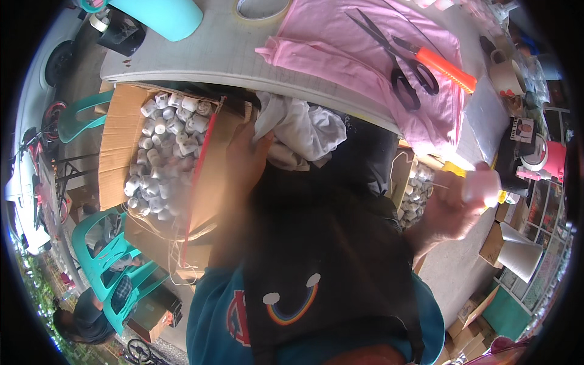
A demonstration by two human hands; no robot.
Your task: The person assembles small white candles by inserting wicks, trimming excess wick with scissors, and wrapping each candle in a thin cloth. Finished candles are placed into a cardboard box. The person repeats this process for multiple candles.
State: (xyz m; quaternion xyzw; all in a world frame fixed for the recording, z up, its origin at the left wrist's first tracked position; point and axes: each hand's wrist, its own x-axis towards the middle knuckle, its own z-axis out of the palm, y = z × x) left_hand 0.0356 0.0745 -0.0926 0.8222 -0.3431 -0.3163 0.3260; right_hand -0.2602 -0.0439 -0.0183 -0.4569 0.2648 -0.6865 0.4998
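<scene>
My left hand [248, 152] is closed on the edge of a crumpled white cloth [307, 131], which hangs at the table's front edge above my lap. Out to the right, my right hand [447, 210] is raised, its fingers wrapped round a pale, rounded object [482, 187]. Blur and glare keep me from telling its kind. Left of my left hand stands an open cardboard box [118, 143] holding many small, whitish, cylinder-shaped pieces [173, 128]. Similar pieces [417, 188] fill a smaller box beside my right hand.
On the white table [225, 55] lie a pink cloth [316, 45], black-handled scissors [404, 79], an orange cutter knife [447, 68] and a tape roll [261, 7]. A turquoise tumbler [167, 18] is at the far left. Green plastic chairs [100, 252] stand left; a mug [508, 76] is right.
</scene>
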